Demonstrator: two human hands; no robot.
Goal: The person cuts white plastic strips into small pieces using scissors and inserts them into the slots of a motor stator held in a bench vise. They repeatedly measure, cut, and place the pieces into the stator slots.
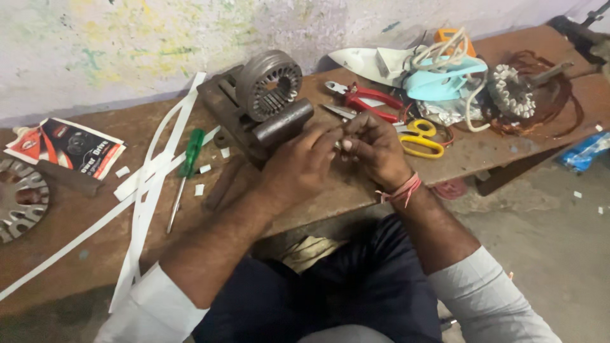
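My left hand [298, 166] and my right hand [375, 147] meet over the front part of a low wooden bench [76, 235], fingers pinched together on a small white piece [346, 143] between them. Just behind my left hand a round slotted metal motor core [268, 84] sits in a dark bench vise [235, 117] with a thick steel bar [283, 122]. Red-handled pliers [365, 100] and yellow-handled scissors [420, 136] lie just beyond my right hand.
White paper strips [152, 171] and a green-handled screwdriver [185, 170] lie to the left. A printed packet [67, 147] and a metal disc [18, 200] are at far left. A clothes iron with cord [432, 70] and a wound copper coil [515, 95] sit at the back right.
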